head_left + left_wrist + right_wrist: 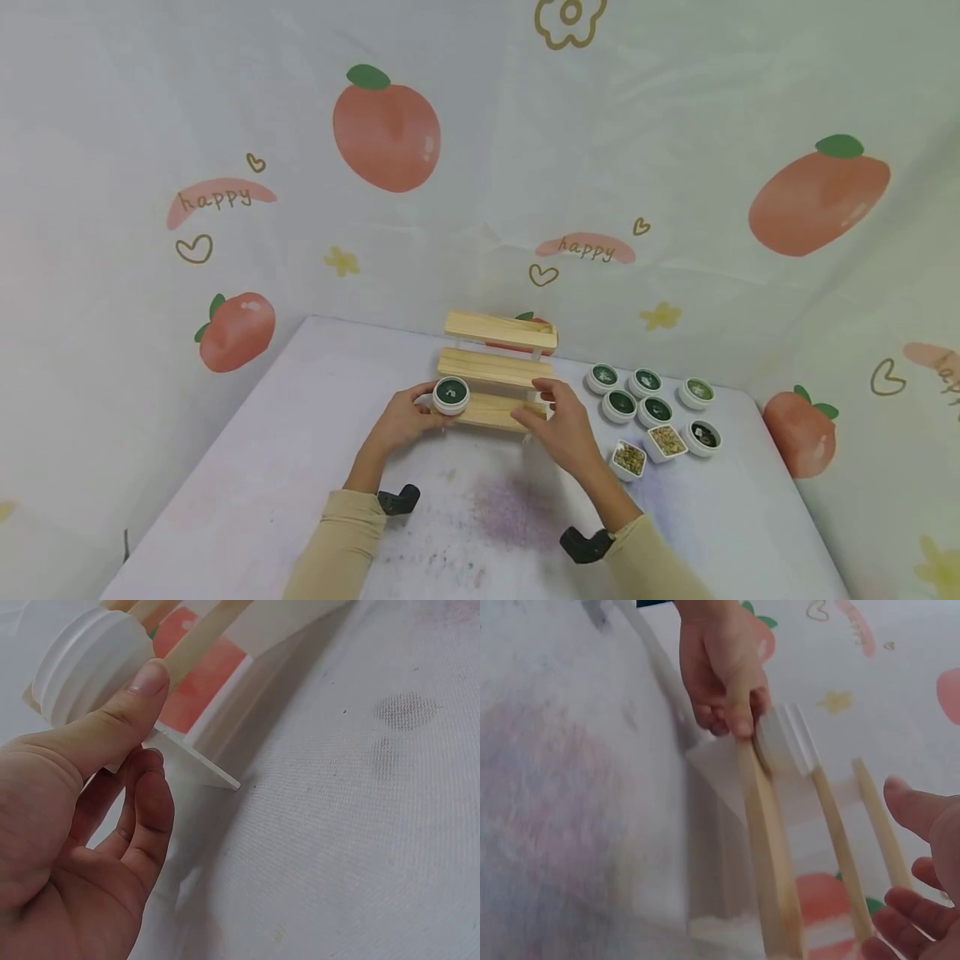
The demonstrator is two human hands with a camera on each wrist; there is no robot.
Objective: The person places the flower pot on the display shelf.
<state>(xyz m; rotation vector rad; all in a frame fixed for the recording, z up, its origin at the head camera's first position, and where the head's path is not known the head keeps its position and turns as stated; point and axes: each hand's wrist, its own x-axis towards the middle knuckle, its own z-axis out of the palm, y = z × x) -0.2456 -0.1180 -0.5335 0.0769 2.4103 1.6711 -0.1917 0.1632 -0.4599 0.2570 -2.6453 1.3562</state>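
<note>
A small round white pot with a dark green top [451, 393] sits at the left end of the lowest plank [495, 412] of a three-tier wooden rack [501, 328]. My left hand [403, 417] holds this pot from its left side. In the left wrist view the thumb [124, 712] lies against the ribbed white pot [97, 664], with other fingers curled below; the index finger is hidden. At the rack's right end hovers my right hand [561, 423], fingers loosely spread and gripping nothing. The right wrist view shows its fingers [911, 919] apart from the planks [769, 855].
To the right stand several round white pots [620, 406] with green tops, and one with a dark top [703, 437]. Two square white pots [628, 460] hold brownish granules. A printed cloth [480, 183] hangs behind the table [247, 467].
</note>
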